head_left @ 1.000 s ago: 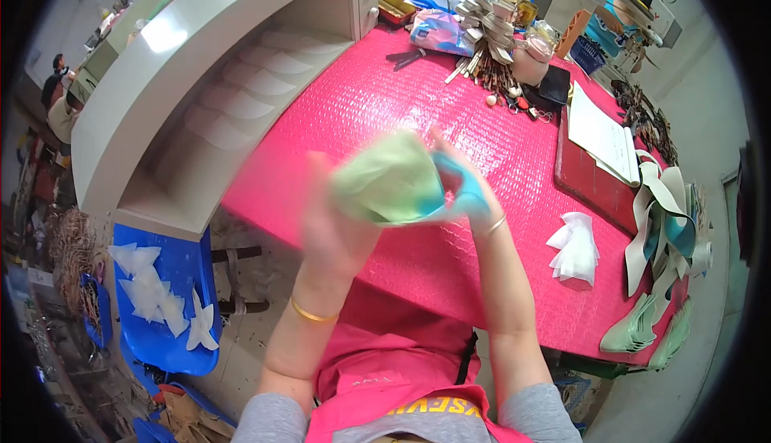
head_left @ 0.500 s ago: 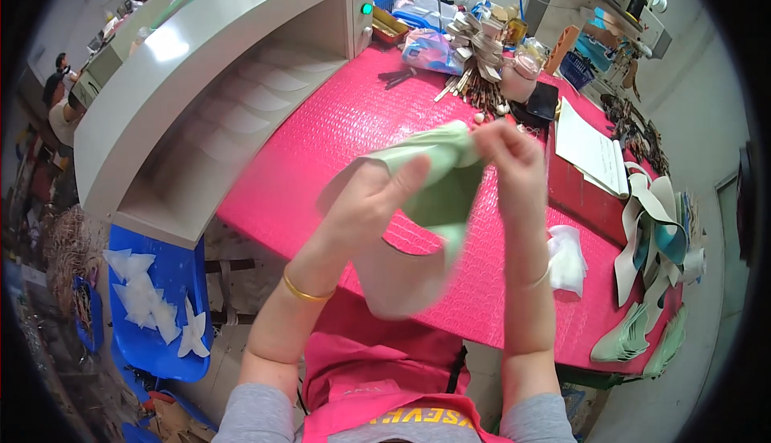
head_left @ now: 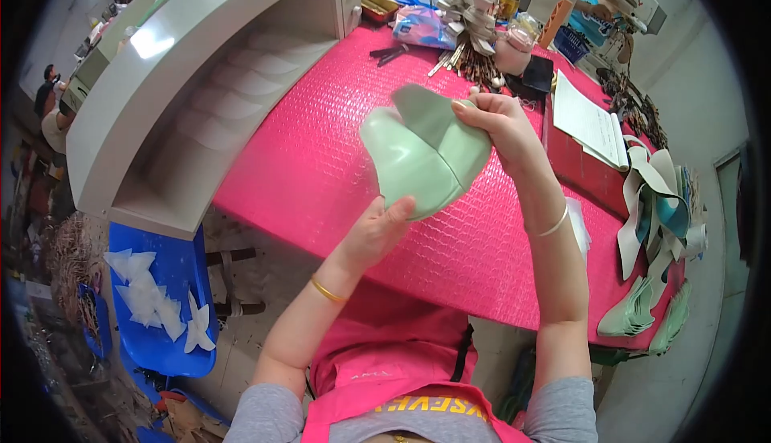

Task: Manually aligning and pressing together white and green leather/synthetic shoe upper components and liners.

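Note:
Between both hands, above the pink table (head_left: 321, 146), I hold a pale green shoe upper (head_left: 422, 166) with a seam running across it. My left hand (head_left: 379, 230) pinches its lower left edge between thumb and fingers. At its upper right edge my right hand (head_left: 502, 126) is closed, the thumb lying on the green face. A white cloth-like piece (head_left: 577, 226) lies on the table, partly hidden behind my right forearm.
A grey machine (head_left: 201, 65) with a tunnel opening holds pale flat pieces at left. A blue tray (head_left: 165, 290) carries white cut pieces. Sheets of paper (head_left: 586, 126) lie on a red box at right. Green pieces (head_left: 629, 308) are stacked near the table's right end.
The shoe upper has been turned so its smooth green outer face shows instead of its pale inside. My left hand has moved down to its lower edge.

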{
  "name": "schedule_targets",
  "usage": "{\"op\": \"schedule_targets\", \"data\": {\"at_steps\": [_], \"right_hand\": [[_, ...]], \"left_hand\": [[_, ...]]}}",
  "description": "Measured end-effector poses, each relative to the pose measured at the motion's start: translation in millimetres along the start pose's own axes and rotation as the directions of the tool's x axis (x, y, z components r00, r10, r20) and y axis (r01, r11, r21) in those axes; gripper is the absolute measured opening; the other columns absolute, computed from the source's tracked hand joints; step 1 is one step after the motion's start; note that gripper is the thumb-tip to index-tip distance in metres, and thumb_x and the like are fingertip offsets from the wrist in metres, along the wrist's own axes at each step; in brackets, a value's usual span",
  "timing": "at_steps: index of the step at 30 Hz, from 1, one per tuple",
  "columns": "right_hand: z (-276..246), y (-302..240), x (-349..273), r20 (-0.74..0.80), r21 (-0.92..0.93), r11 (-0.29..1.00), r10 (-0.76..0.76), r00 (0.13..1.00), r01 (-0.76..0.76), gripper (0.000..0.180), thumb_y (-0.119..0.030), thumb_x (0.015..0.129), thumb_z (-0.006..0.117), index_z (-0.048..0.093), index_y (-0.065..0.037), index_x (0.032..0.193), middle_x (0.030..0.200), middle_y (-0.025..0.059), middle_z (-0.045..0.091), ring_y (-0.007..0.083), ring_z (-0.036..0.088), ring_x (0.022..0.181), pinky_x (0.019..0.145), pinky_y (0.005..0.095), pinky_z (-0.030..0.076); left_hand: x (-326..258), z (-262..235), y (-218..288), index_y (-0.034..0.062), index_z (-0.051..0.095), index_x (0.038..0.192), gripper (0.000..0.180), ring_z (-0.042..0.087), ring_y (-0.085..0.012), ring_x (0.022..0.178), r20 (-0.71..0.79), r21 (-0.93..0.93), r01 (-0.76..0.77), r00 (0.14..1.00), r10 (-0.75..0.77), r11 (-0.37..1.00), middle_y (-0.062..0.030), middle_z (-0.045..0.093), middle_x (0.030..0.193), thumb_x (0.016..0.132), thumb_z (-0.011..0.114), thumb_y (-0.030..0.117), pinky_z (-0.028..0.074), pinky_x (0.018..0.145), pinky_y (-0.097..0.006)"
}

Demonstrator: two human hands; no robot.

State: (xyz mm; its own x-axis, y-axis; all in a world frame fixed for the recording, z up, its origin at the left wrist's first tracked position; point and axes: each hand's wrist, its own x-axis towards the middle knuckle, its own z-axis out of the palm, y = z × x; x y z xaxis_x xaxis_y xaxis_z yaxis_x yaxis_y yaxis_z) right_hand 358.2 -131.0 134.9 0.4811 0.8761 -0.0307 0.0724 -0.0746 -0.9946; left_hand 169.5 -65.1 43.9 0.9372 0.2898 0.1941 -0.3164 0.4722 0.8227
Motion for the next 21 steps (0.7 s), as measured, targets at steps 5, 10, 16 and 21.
{"op": "schedule_targets", "data": {"at_steps": [5,10,16,21], "right_hand": [[24.0,-3.7,5.5,-0.102,0.041,0.999,-0.025,0.994,0.029,0.023,-0.026,0.081,0.059,0.058,-0.005,0.071,0.060,-0.0027,0.054,0.0024,0.046,0.048,0.043,0.0174,0.034],[21.1,-5.0,14.6,-0.069,-0.059,0.998,-0.023,0.997,0.019,0.023,-0.025,0.081,0.059,0.060,-0.003,0.074,0.061,-0.0015,0.056,0.0031,0.048,0.047,0.043,0.0178,0.036],[24.3,-5.0,19.6,-0.093,-0.286,0.958,-0.061,0.994,0.032,0.025,-0.025,0.079,0.061,0.062,0.000,0.074,0.061,-0.0004,0.058,0.0027,0.049,0.049,0.043,0.0176,0.037],[12.6,1.8,25.8,-0.067,-0.314,0.948,-0.076,0.995,0.051,0.031,-0.027,0.077,0.062,0.062,0.003,0.071,0.058,0.0039,0.059,0.0067,0.052,0.050,0.046,0.0225,0.041]], "left_hand": [[0.1,19.4,-2.4,0.0006,0.031,0.127,0.050,0.037,-0.0208,0.118,-0.099,-0.475,-0.034,0.995,-0.015,0.879,-0.0090,0.040,0.127,0.087,0.047,0.026,0.024,0.102,-0.036],[-3.5,25.1,4.2,0.0013,0.047,0.113,0.033,0.047,-0.0146,0.108,-0.185,-0.549,-0.088,0.982,-0.018,0.831,-0.0052,0.053,0.113,0.084,0.054,0.015,0.030,0.099,-0.031],[-9.5,35.9,12.9,0.0023,0.052,0.106,0.025,0.049,-0.0148,0.105,-0.301,-0.620,-0.185,0.954,-0.014,0.763,-0.0054,0.055,0.110,0.083,0.055,0.012,0.032,0.097,-0.031],[-11.9,41.9,14.7,0.0006,0.053,0.106,0.025,0.049,-0.0147,0.104,-0.288,-0.612,-0.181,0.958,-0.004,0.770,-0.0060,0.055,0.109,0.083,0.054,0.010,0.034,0.095,-0.030]]}}
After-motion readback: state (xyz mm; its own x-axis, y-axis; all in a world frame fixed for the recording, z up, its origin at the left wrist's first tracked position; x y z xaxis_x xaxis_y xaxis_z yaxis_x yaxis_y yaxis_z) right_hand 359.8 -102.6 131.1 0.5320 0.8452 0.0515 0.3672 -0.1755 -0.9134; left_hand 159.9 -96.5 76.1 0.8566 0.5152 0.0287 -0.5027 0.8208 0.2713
